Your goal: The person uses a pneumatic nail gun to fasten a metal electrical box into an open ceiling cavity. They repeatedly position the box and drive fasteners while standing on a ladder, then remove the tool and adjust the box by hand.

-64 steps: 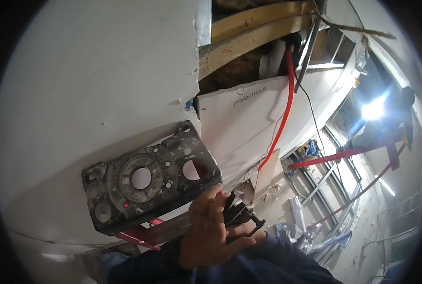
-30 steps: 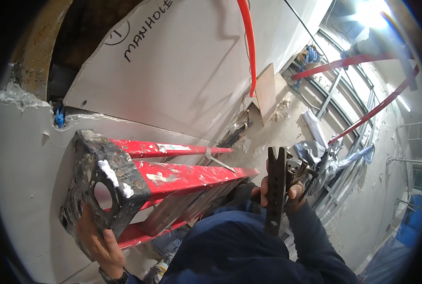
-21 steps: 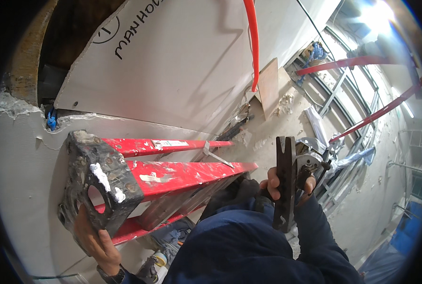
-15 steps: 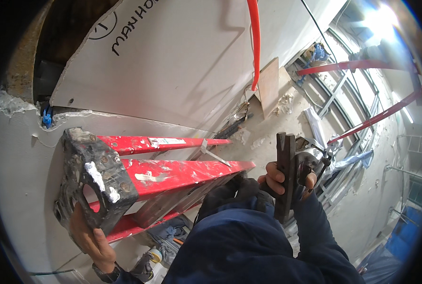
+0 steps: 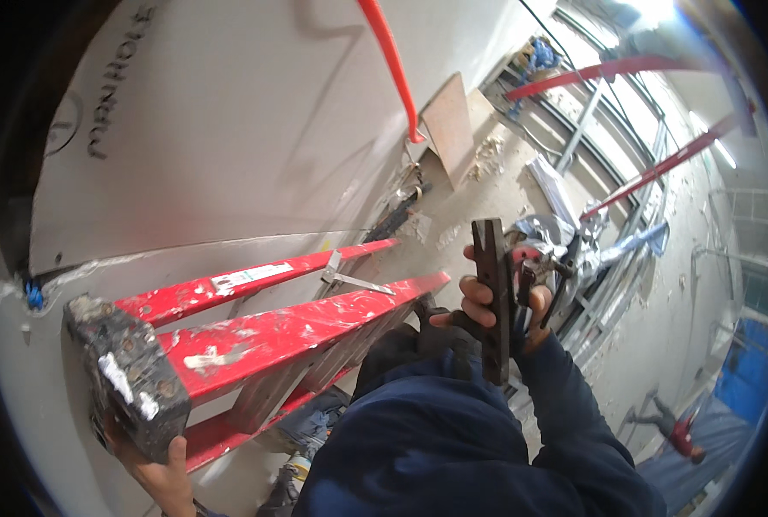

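My left hand (image 5: 155,472) is closed on the lower edge of a black plastic top cap (image 5: 130,379), smeared with white, of a red stepladder (image 5: 254,345). The ladder's paint-spattered rails stretch away from it toward the floor. In front of my body, my right hand (image 5: 478,302) wraps its fingers round a long dark bar (image 5: 491,310) that stands nearly upright. Close beside the bar, by my thumb, is a metal and red part (image 5: 528,267); whether it belongs to the same tool I cannot tell.
A white wallboard (image 5: 229,129) with handwriting stands beyond the ladder, with an orange-red hose (image 5: 388,69) hanging before it. A wooden panel (image 5: 451,129) leans there. Metal framing (image 5: 584,129) and plastic sheeting (image 5: 546,233) lie farther right. A person in red (image 5: 681,438) is at far right.
My view has swung, so the ladder and wall sit farther left. My right hand keeps the bar, now more upright. My left hand stays on the ladder cap. The person in red has come into view.
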Motion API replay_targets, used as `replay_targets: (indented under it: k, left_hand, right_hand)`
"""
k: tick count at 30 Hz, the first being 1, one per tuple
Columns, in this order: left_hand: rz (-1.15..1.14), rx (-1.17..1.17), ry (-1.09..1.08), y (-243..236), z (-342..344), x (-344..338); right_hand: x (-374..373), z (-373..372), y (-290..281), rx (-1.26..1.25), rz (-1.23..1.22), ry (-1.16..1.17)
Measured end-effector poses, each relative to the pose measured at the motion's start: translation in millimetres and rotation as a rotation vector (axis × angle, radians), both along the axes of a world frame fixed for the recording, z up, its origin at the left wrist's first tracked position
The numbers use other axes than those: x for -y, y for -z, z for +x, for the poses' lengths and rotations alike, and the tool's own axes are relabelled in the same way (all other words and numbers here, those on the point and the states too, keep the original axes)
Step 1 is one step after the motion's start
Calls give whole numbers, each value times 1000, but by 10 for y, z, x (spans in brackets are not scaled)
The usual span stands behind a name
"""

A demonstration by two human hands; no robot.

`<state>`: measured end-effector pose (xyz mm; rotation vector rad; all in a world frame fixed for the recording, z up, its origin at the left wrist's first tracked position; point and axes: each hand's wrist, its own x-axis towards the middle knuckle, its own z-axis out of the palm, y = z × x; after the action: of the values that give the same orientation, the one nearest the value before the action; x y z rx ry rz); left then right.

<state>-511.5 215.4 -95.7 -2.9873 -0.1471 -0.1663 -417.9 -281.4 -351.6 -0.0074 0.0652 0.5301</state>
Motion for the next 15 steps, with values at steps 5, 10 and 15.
replay_targets:
  k: [5, 10, 15]
  left_hand:
    - [-104, 77, -8, 69, -30, -143]
    - [-225, 152, 54, 221, 30, -199]
    - [-101, 228, 46, 169, -18, 190]
  right_hand:
    - [135, -82, 402, -52, 18, 105]
    - [248, -345, 845, -152, -71, 171]
    - [244, -614, 1247, -169, -114, 210]
